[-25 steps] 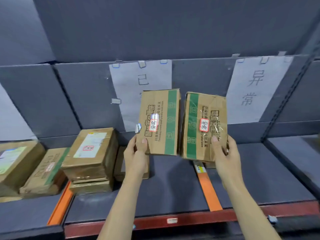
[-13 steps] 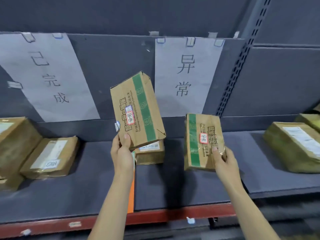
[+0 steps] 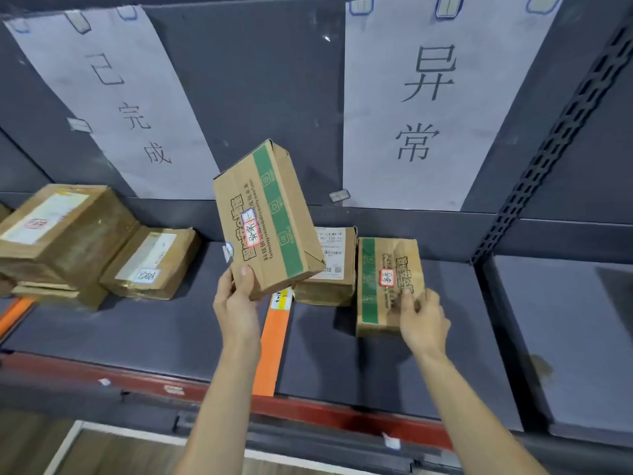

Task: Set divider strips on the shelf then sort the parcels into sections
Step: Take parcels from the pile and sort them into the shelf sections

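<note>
My left hand (image 3: 237, 303) grips the lower corner of a tilted brown parcel with a green stripe (image 3: 267, 217), held in the air above the orange divider strip (image 3: 275, 341). My right hand (image 3: 421, 323) holds a second green-striped parcel (image 3: 383, 282), which rests on the dark shelf (image 3: 325, 358) right of the strip, under the right paper sign (image 3: 428, 108). Behind it lies a brown parcel with a white label (image 3: 330, 269), partly hidden by the raised one.
A stack of parcels (image 3: 65, 234) and a flat parcel (image 3: 154, 262) lie left of the strip, under the left paper sign (image 3: 113, 97). Another orange strip (image 3: 13, 313) shows at far left. A perforated upright post (image 3: 555, 138) bounds the section on the right. The red shelf edge (image 3: 301, 411) runs along the front.
The view has moved closer to the shelf. My right hand has lowered its parcel onto the shelf right of the orange strip. My left hand still holds its parcel tilted in the air.
</note>
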